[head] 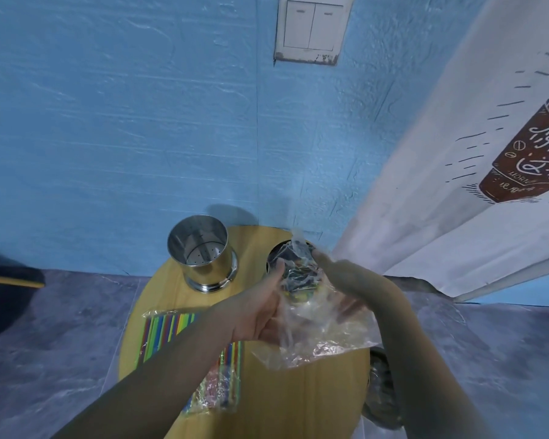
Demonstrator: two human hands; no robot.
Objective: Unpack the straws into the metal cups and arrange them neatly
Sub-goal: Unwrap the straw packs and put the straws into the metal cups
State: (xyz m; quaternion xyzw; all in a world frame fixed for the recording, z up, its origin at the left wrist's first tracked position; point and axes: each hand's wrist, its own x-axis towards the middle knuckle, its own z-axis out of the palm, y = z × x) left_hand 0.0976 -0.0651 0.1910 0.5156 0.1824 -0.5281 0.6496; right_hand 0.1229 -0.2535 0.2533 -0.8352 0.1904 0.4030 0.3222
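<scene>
Both forearms reach forward over the round worktop (298,403). The left hand (260,308) and the right hand (339,280) each have the grip closed on the clear plastic bag (314,337), held over the right metal cup (274,256). Blurred straws (295,278) show through the bag. The left metal cup (200,251) stands upright, apart. The straw packets (168,327) lie under the left forearm. The curtain (441,201) lettering is unreadable.
</scene>
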